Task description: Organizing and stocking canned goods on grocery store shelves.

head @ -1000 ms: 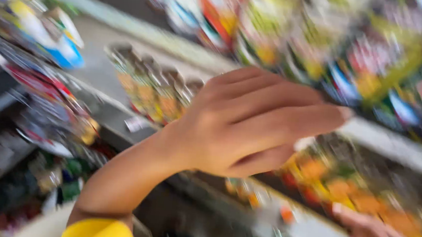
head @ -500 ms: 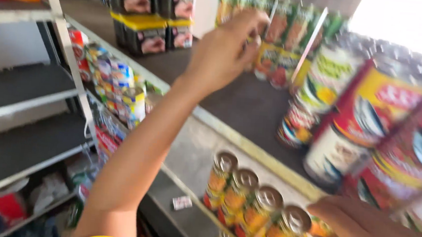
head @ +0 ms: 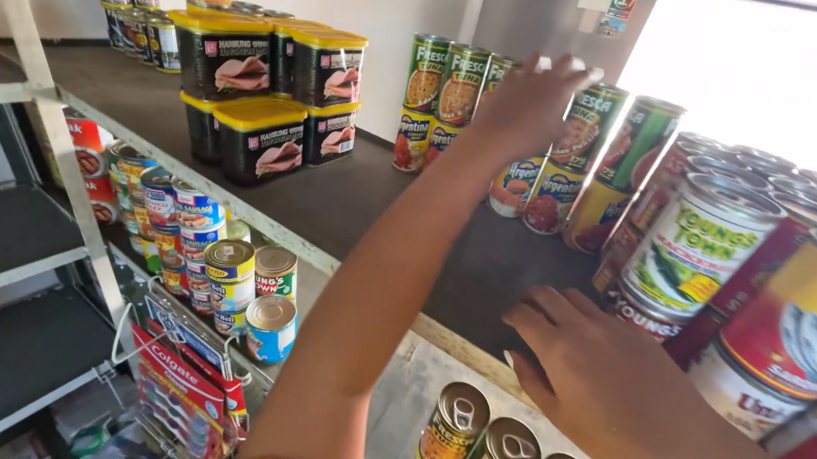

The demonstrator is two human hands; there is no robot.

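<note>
Left hand (head: 535, 103) reaches to the back of the dark shelf (head: 333, 194), its grip closing on the top of a tall green can (head: 498, 81) in the back row; fingers curl over the rim, but a firm hold can't be told. Right hand (head: 592, 370) lies open and flat on the shelf edge, holding nothing. Risk: the outstretched forearm could knock over the red-and-white cans (head: 537, 196) stacked just below, or tip neighbouring tall cans; count: about five tall green cans, five yellow-lidded black tins (head: 261, 130), three cans (head: 502, 455) below.
</note>
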